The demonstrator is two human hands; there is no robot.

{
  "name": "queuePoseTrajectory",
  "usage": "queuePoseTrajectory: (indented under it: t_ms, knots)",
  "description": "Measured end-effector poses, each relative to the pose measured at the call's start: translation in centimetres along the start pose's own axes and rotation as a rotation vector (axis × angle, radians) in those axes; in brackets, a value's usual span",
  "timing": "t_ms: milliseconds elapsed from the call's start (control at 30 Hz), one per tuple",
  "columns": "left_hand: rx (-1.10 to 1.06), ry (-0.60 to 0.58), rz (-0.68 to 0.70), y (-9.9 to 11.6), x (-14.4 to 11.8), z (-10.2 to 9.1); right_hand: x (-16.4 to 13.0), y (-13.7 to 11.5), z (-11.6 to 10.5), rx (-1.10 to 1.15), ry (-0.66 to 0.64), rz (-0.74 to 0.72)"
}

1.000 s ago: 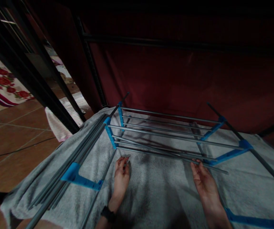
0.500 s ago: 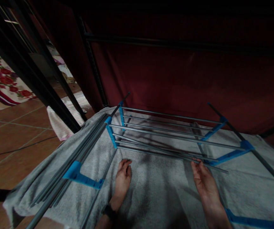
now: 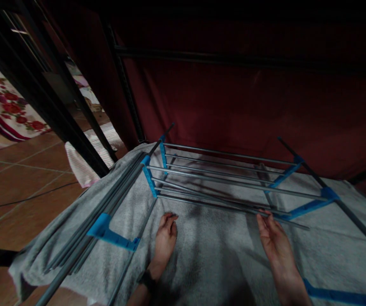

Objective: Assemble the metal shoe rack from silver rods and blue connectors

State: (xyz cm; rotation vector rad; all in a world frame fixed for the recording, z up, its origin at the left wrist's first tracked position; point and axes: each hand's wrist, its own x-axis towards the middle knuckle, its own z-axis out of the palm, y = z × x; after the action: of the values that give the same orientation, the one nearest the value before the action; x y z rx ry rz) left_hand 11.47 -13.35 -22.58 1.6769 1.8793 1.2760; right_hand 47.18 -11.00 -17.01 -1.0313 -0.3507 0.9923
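Observation:
A grey metal tube [image 3: 230, 204] slants across the lower level of a rack made of grey tubes and blue plastic brackets [image 3: 151, 180]. Its left part lies by the left bracket, while its free end sticks out past the right one. My right hand [image 3: 274, 238] pinches this tube near that end, palm turned up. Over the grey towel, my left hand [image 3: 165, 238] hovers or rests with loosely bent fingers and nothing visible in them; a dark band is on its wrist. Another blue bracket [image 3: 109, 236] joins the tubes left of my left hand.
Several loose grey tubes [image 3: 106, 204] lie bundled at the left on the grey towel [image 3: 202, 255]. A dark red sheet [image 3: 218, 110] hangs behind, with black metal frame posts [image 3: 43, 97] at the left. A blue part [image 3: 339, 293] is at lower right. Tiled floor [image 3: 20, 182] shows beyond.
The loose tube has shifted slightly to the right with my right hand. My left hand has barely moved, and the view has moved a little.

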Motion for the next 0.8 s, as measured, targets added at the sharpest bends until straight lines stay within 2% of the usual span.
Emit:
queuePoseTrajectory:
  t_ms: [233, 467, 633, 800]
  knots:
    - [0.013, -0.010, 0.004, 0.1, 0.0, -0.2, 0.9, -0.7, 0.4, 0.024, 0.034, 0.028]
    - [0.050, -0.037, -0.018, -0.2, -0.1, 0.2, 0.0, -1.0, 2.1, 0.033, 0.033, -0.004]
    - [0.036, -0.020, -0.011, -0.3, -0.1, 0.1, 0.4, -0.4, 3.0, 0.101, 0.020, -0.023]
    - [0.026, -0.033, -0.005, -1.6, 0.1, 0.4, 0.9, 0.5, 3.3, 0.134, 0.024, -0.046]
